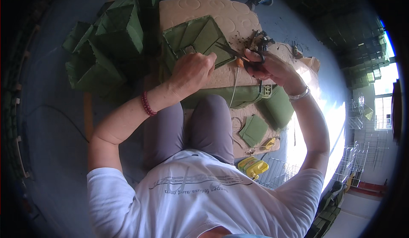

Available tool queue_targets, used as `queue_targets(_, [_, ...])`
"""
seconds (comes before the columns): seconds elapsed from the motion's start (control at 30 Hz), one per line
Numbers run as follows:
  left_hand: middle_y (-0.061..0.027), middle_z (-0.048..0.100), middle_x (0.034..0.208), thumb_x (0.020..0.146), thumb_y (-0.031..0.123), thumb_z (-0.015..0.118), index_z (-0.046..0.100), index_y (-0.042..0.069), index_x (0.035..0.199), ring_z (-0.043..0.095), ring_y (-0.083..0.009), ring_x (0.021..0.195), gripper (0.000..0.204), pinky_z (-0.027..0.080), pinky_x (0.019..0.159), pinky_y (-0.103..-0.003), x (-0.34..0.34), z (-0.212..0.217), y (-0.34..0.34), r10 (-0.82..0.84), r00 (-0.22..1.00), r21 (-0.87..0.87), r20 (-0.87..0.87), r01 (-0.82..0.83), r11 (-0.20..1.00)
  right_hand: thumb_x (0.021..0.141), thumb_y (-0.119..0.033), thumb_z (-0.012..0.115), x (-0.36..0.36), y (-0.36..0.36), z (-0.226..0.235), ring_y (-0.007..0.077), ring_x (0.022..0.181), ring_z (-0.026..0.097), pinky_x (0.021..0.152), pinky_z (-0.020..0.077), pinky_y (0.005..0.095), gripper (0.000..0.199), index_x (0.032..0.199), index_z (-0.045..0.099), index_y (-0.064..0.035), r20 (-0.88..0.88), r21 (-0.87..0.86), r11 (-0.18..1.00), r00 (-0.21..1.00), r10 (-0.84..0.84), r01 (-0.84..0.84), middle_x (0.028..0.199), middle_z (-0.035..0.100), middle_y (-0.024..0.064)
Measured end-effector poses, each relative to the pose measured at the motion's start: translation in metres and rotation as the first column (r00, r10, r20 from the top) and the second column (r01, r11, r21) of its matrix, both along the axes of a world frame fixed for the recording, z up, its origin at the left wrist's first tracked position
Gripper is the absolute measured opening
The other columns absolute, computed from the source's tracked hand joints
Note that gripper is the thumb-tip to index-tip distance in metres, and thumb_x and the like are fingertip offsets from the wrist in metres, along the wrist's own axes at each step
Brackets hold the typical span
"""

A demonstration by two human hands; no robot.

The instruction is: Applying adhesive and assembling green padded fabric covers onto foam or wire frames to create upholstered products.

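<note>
On a beige mat (pixel 221 12), left hand (pixel 191 69) grips the green fabric box (pixel 198 40); right hand (pixel 266 65) grips scissors (pixel 238 57) cutting it.

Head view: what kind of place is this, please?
Probably a workshop or small factory floor for sewn fabric goods. A pile of green fabric boxes lies on the floor, the right hand holds scissors over a green fabric piece held by the left hand, and wire racks stand nearby.

The person wears a white short-sleeved T-shirt (pixel 200 199) with a grey printed graphic across the chest, and grey-mauve trousers (pixel 191 127). A dark red beaded bracelet (pixel 147 103) circles the left wrist; 1 silver bangle (pixel 299 95) sits on the right wrist.
</note>
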State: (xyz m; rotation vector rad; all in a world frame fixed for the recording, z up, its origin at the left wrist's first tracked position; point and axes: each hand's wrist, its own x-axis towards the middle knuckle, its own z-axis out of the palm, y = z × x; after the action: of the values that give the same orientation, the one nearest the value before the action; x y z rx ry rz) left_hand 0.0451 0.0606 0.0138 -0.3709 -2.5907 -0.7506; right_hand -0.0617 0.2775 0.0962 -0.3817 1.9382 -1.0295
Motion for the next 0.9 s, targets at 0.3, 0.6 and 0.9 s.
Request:
queue_targets(0.3, [-0.0186, 0.059, 0.061, 0.085, 0.008, 0.057, 0.057, 0.003, 0.082, 0.062, -0.0358, 0.062, 0.006, 0.049, 0.054, -0.046, 0.000, 0.000, 0.002, -0.003, 1.000, 0.001, 0.010, 0.003, 1.000, 0.091, -0.054, 0.051, -0.004, 0.008, -0.012, 0.0042, 0.044, 0.034, 0.042, 0.0242, 0.0209, 0.052, 0.073, 0.058, -0.0057, -0.069, 0.032, 0.999, 0.997, -0.037, 0.039, 0.054, 0.045, -0.0038])
queue_targets(0.6, [-0.0181, 0.057, 0.060, 0.085, 0.007, 0.056, 0.054, 0.003, 0.077, 0.060, -0.0364, 0.060, 0.009, 0.048, 0.053, -0.045, 0.002, 0.000, 0.001, -0.005, 1.000, 0.041, 0.003, 0.005, 0.999, 0.092, -0.059, 0.044, 0.007, 0.006, -0.002, 0.0068, 0.057, 0.047, 0.054, 0.0377, 0.0204, 0.061, 0.079, 0.063, -0.0029, -0.064, 0.038, 0.981, 0.979, 0.194, -0.192, 0.065, 0.060, 0.0029])
queue_targets(0.9, [-0.0187, 0.057, 0.058, 0.075, 0.009, 0.061, 0.054, 0.001, 0.061, 0.062, -0.0370, 0.062, 0.018, 0.050, 0.056, -0.043, 0.005, 0.009, 0.003, -0.021, 1.000, 0.121, -0.014, 0.023, 0.992, 0.085, -0.072, 0.042, -0.006, 0.008, -0.004, 0.0072, 0.062, 0.055, 0.058, 0.0431, 0.0195, 0.071, 0.080, 0.066, -0.0046, -0.023, 0.125, 0.957, 0.964, 0.265, -0.261, 0.065, 0.061, 0.0020])
